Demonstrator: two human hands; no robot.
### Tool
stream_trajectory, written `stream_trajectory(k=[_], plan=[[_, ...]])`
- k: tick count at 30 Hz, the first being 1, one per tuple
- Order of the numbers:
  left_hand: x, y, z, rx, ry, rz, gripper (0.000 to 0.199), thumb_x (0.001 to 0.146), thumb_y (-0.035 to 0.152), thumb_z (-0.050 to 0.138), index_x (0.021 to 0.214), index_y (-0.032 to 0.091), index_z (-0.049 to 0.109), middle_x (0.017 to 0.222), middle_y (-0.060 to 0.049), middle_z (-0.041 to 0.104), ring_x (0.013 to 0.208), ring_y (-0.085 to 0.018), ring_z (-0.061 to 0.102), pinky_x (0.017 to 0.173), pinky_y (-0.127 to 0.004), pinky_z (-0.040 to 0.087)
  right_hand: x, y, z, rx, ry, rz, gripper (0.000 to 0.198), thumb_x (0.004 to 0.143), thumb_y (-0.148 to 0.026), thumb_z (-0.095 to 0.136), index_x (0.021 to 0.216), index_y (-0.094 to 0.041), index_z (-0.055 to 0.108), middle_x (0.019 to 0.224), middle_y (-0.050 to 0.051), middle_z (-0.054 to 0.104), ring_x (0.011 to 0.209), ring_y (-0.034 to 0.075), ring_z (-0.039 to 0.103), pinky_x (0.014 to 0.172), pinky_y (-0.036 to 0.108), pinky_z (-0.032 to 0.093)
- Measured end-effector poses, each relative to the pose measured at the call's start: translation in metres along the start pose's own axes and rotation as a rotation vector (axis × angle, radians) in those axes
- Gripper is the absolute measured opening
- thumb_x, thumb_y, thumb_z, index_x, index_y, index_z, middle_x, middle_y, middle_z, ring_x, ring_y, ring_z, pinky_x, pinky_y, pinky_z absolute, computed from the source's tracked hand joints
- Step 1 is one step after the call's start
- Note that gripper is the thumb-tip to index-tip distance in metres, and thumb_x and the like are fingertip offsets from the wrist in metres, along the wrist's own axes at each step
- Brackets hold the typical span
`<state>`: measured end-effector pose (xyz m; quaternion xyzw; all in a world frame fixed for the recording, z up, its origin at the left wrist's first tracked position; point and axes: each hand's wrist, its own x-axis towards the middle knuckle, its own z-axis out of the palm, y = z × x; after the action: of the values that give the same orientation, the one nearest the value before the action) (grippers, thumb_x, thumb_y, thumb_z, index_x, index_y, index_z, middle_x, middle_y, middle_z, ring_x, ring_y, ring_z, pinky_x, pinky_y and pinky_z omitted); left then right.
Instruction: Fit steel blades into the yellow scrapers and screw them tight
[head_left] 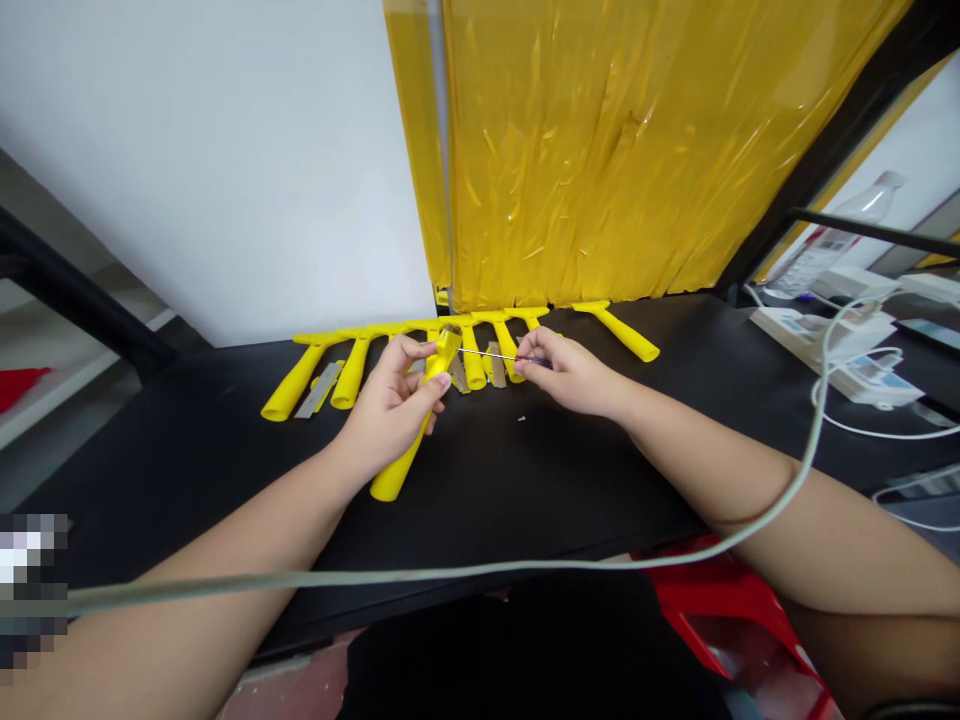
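My left hand [391, 398] is closed around a yellow scraper handle [403, 465], its wide tubular end pointing down toward me. In my right hand [576, 374] is a thin screwdriver [491, 354], pinched by its dark handle. The screwdriver's tip meets or nearly meets the head of the held scraper handle; the exact contact is too small to tell. Behind my hands, several more yellow scraper handles [349, 375] lie in a row along the back of the black table. Flat grey metal plates [319, 390] lie among them. One yellow scraper handle [628, 335] lies apart on the right.
A pale cable [480, 571] crosses in front of my forearms. White power strips [832, 340] and a clear plastic bottle [840, 235] are at the right. A tiny pale piece [522, 419] lies on the black table [570, 480]. A yellow film-covered panel [600, 150] stands behind.
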<state>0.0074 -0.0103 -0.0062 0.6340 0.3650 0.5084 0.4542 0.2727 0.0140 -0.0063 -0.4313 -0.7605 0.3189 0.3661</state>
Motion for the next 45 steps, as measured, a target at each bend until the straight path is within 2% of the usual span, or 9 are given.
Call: stream_trajectory(k=[6, 13, 18, 21, 26, 32, 35, 41, 45], plan=[[-0.0019, 0.003, 0.0024, -0.005, -0.037, -0.002, 0.039, 0.086, 0.031, 0.08, 0.102, 0.026, 0.046, 0.091, 0.002, 0.058, 0.056, -0.01, 0.062, 0.038, -0.018, 0.049, 0.0034, -0.0018, -0.0024, -0.146, -0.001, 0.067, 0.044, 0.105, -0.048, 0.042, 0.077, -0.02, 0.061, 0.07, 0.002, 0.06, 0.065, 0.016, 0.053, 0.065, 0.032, 0.04], [-0.0014, 0.0031, 0.0022, -0.015, -0.002, -0.011, 0.041, 0.084, 0.032, 0.083, 0.1, 0.026, 0.046, 0.09, 0.002, 0.059, 0.056, -0.01, 0.062, 0.037, -0.018, 0.049, 0.0002, 0.0023, -0.0007, -0.068, 0.009, 0.03, 0.029, 0.09, -0.044, 0.071, 0.094, -0.024, 0.049, 0.071, -0.004, 0.056, 0.063, 0.014, 0.048, 0.061, 0.029, 0.038], [-0.0026, 0.0023, 0.0019, 0.01, -0.036, -0.001, 0.039, 0.087, 0.035, 0.08, 0.102, 0.026, 0.046, 0.089, 0.002, 0.058, 0.057, -0.011, 0.062, 0.037, -0.019, 0.049, 0.0044, 0.0028, -0.0043, -0.064, -0.042, 0.15, 0.043, 0.101, -0.056, 0.05, 0.077, -0.021, 0.058, 0.062, -0.003, 0.049, 0.056, 0.014, 0.046, 0.056, 0.03, 0.036], [-0.0024, 0.0024, 0.002, 0.011, -0.038, 0.004, 0.038, 0.088, 0.034, 0.08, 0.103, 0.026, 0.045, 0.094, 0.001, 0.058, 0.057, -0.011, 0.062, 0.037, -0.019, 0.049, 0.0035, 0.0017, -0.0028, -0.007, -0.061, 0.114, 0.043, 0.102, -0.059, 0.046, 0.084, -0.022, 0.058, 0.057, -0.006, 0.041, 0.051, 0.013, 0.041, 0.054, 0.029, 0.033], [-0.001, 0.0025, 0.0018, 0.01, -0.002, 0.026, 0.038, 0.087, 0.034, 0.079, 0.101, 0.025, 0.045, 0.108, -0.001, 0.058, 0.058, -0.009, 0.062, 0.037, -0.018, 0.049, 0.0009, 0.003, -0.0004, 0.003, -0.02, 0.071, 0.032, 0.091, -0.05, 0.068, 0.094, -0.025, 0.047, 0.065, -0.007, 0.05, 0.056, 0.013, 0.042, 0.056, 0.027, 0.033], [-0.0013, 0.0028, 0.0015, -0.012, -0.012, 0.015, 0.039, 0.087, 0.034, 0.08, 0.1, 0.025, 0.044, 0.098, 0.001, 0.058, 0.057, -0.009, 0.063, 0.037, -0.018, 0.049, 0.0039, 0.0023, -0.0003, -0.037, -0.054, 0.114, 0.049, 0.103, -0.059, 0.042, 0.076, -0.021, 0.057, 0.06, -0.002, 0.047, 0.055, 0.015, 0.044, 0.057, 0.031, 0.036], [-0.0006, 0.0026, 0.0016, -0.01, -0.015, 0.013, 0.04, 0.086, 0.033, 0.08, 0.1, 0.025, 0.044, 0.096, 0.002, 0.058, 0.057, -0.009, 0.062, 0.037, -0.017, 0.049, 0.002, 0.0002, 0.001, 0.03, -0.067, 0.093, 0.039, 0.1, -0.059, 0.05, 0.088, -0.022, 0.056, 0.061, -0.006, 0.044, 0.054, 0.014, 0.04, 0.056, 0.029, 0.034], [0.0004, 0.0032, 0.0028, 0.001, 0.006, 0.029, 0.04, 0.086, 0.032, 0.078, 0.099, 0.025, 0.041, 0.108, 0.0, 0.056, 0.059, -0.007, 0.062, 0.036, -0.016, 0.049, 0.0005, -0.0028, -0.0006, -0.099, 0.058, 0.033, 0.026, 0.094, -0.046, 0.061, 0.088, -0.023, 0.051, 0.072, -0.003, 0.055, 0.065, 0.015, 0.046, 0.063, 0.029, 0.036], [0.0005, 0.0033, 0.0033, -0.002, 0.012, 0.031, 0.039, 0.086, 0.032, 0.077, 0.099, 0.025, 0.041, 0.12, -0.003, 0.054, 0.058, -0.006, 0.062, 0.035, -0.017, 0.049, 0.0035, -0.0025, -0.0022, -0.167, -0.027, 0.04, 0.04, 0.1, -0.051, 0.049, 0.078, -0.02, 0.06, 0.069, 0.0, 0.055, 0.067, 0.016, 0.049, 0.066, 0.031, 0.036]])
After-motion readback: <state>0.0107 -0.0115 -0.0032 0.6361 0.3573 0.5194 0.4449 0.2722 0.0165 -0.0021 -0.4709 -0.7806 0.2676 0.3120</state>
